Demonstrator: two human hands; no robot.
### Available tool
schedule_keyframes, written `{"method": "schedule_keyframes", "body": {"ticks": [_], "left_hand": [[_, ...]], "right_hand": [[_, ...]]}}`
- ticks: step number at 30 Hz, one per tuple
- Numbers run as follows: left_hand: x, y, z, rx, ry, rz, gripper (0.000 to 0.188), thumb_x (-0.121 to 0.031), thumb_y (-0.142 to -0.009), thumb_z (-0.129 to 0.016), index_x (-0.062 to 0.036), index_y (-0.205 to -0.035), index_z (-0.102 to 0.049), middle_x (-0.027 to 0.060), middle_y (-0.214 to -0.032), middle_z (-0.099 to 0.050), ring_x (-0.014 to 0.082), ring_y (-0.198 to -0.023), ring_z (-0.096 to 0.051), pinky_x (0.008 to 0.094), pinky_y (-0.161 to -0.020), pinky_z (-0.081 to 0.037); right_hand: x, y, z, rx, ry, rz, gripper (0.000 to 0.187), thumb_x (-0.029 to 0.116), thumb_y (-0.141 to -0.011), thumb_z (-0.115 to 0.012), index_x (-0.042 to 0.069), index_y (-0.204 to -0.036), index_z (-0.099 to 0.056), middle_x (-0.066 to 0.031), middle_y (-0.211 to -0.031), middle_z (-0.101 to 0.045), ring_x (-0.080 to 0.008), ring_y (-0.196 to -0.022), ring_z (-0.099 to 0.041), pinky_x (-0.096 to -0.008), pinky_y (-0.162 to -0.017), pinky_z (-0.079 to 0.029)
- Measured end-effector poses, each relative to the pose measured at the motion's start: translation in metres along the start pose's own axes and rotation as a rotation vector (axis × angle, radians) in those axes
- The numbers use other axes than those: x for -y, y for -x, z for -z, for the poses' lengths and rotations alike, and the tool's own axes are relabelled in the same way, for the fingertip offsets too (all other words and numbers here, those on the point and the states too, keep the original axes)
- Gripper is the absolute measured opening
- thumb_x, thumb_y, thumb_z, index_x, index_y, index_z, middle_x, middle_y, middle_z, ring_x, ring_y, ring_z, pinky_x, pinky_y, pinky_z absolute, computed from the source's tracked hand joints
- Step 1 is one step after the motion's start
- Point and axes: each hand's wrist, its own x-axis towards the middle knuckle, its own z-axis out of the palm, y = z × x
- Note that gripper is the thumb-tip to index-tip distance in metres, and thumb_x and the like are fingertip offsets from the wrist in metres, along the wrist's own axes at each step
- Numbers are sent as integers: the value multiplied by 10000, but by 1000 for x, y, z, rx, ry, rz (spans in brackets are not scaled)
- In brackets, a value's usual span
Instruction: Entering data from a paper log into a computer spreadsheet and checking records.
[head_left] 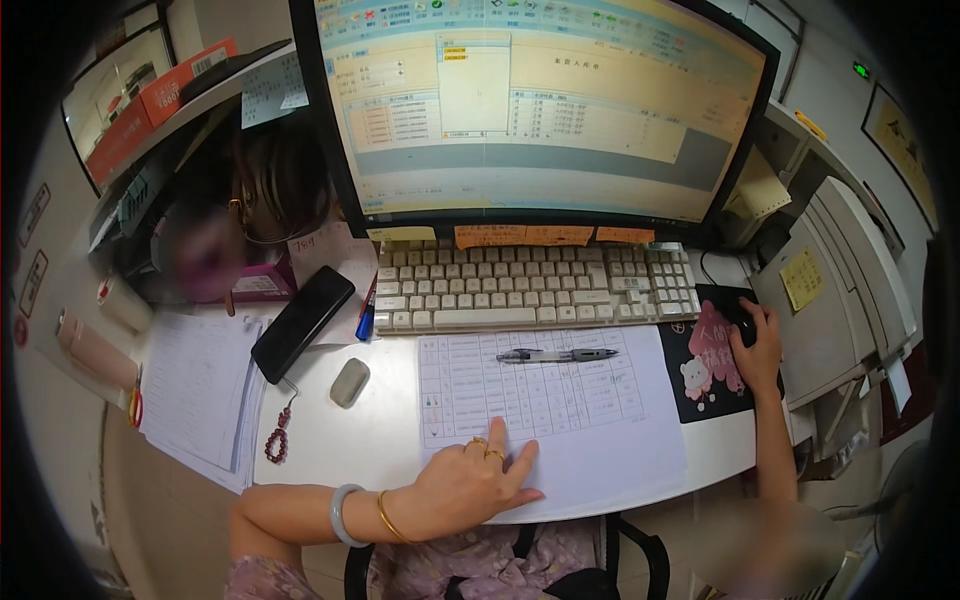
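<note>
My left hand [465,485] rests at the near edge of a printed table sheet [600,460]. Its index finger is stretched onto the lower rows, the thumb stands apart, and nothing is in it. Rings, a gold bracelet and a pale bangle [347,515] are worn on that hand and arm. A clear and black pen [558,355] lies across the sheet's upper part. At the right, my right hand [762,350] curls over a dark computer mouse [744,330], mostly hidden by the fingers, on a black mouse pad [690,408] with a pink picture.
A white keyboard [500,290] sits below a lit monitor [420,180] showing a table and a small pop-up list. To the left lie a black phone [303,325], a beaded strap, a grey oval case [349,383] and stacked papers [195,390]. A printer [840,290] stands right.
</note>
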Motion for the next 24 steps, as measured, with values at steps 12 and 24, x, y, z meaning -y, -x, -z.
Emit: {"method": "schedule_keyframes", "body": {"ticks": [12,24], "left_hand": [[1,-2,1,6,-3,-9,541,-520,-904,-583,-40,-1140,-667,408,-1012,-615,246,-544,-641,282,-447,-503],[2,-4,2,5,-15,-4,537,-534,-885,-606,-63,-1135,-675,379,-1014,-623,233,-531,-634,280,-413,-488]], "right_hand": [[0,0,-1,-11,-53,50,385,138,-823,-658,109,-1204,-610,-170,-1208,-548,-361,-1086,-581,-405,-918,-485],[102,-27,-2,149,-296,327,311,28,-830,-566,9,-1139,-598,-168,-1116,-616,-367,-1097,-556,-419,-964,-435]]}}
